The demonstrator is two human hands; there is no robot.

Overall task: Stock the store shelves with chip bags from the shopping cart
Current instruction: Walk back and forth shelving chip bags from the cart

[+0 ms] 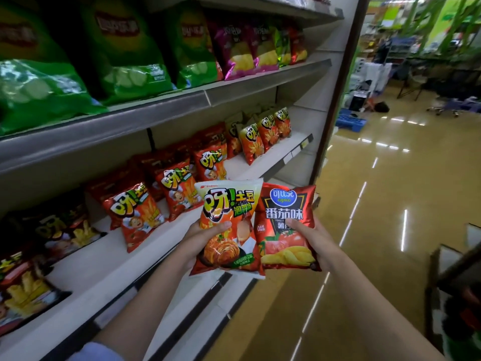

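Before the lower shelf (161, 246), left grip (200, 238) holding white-topped bag (229, 225), right grip (309, 235) holding red bag (283, 217)

One head-worn wide-angle camera looks forward and down. It sits close to the shelves (161, 110) at left, with the aisle floor (390, 204) at right.

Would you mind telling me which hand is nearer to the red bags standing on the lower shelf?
Left. The left hand, holding the orange-and-white bag, is just right of the red bags; the right hand, holding the red tomato bag, is farther right.
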